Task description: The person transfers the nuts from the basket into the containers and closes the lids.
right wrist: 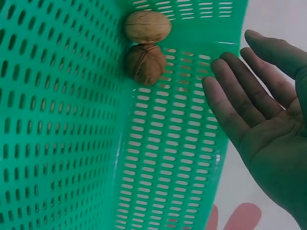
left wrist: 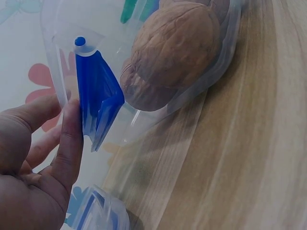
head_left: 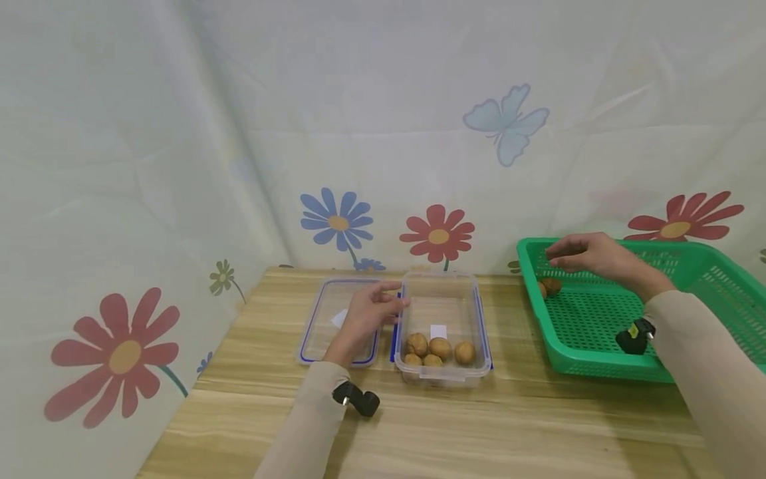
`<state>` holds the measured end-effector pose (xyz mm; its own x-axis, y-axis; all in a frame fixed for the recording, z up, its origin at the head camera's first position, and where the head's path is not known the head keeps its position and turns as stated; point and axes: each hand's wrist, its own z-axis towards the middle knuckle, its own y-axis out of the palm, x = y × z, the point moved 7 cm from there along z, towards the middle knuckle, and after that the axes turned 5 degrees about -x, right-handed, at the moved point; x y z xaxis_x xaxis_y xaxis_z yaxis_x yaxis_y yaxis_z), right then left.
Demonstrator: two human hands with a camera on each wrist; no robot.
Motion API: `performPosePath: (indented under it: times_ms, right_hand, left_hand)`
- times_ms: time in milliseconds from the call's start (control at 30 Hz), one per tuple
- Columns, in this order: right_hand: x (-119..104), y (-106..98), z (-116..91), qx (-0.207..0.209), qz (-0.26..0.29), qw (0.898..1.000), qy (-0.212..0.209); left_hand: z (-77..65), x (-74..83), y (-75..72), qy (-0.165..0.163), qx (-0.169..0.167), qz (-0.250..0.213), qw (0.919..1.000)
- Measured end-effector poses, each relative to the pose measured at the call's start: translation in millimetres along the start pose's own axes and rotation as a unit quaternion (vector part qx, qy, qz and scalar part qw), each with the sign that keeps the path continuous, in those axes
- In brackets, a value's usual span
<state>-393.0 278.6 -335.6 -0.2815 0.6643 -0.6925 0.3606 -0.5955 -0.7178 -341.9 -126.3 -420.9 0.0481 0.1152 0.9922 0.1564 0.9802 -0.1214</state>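
Several walnuts [head_left: 439, 348] lie at the near end of a clear plastic box [head_left: 479, 313] with blue side clasps [left wrist: 98, 98]. My left hand [head_left: 368, 313] is at the box's left side, its fingers fairly straight, with fingertips touching the rim and clasp. Over the left part of a green plastic basket [head_left: 544, 326] hovers my right hand [head_left: 589, 256], fingers extended and holding nothing. Below it, two walnuts [right wrist: 147, 64] rest against each other in the basket's corner; in the head view, the walnuts [head_left: 550, 286] are partly hidden by the basket's rim.
The clear lid [head_left: 317, 332] with a blue seal lies left of the box, partly under my left hand. A small white label [head_left: 439, 331] shows on the box. Behind the wooden table [head_left: 419, 426] hangs a flowered curtain [head_left: 389, 133].
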Motion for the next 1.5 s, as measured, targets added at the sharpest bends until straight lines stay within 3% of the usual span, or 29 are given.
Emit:
performPosePath:
  times_ms: [267, 500, 1167, 1500]
  right_hand:
    - [11, 4, 6, -0.01, -0.01, 1.0, 0.009]
    - [19, 9, 10, -0.018, -0.045, 0.999, 0.007]
    - [31, 17, 14, -0.045, -0.073, 0.996, 0.019]
    - [38, 22, 16, -0.083, -0.074, 0.994, 0.022]
  left_hand:
    - [-0.1, 0.4, -0.5, -0.006, 0.006, 0.017, 0.9998]
    - [0.7, -1.3, -0.6, -0.012, 0.007, 0.014, 0.9998]
    - [1.9, -3.0, -0.2, -0.013, 0.005, 0.006, 0.9999]
    - [2.1, -3.4, -0.7, -0.012, 0.007, 0.007, 0.9999]
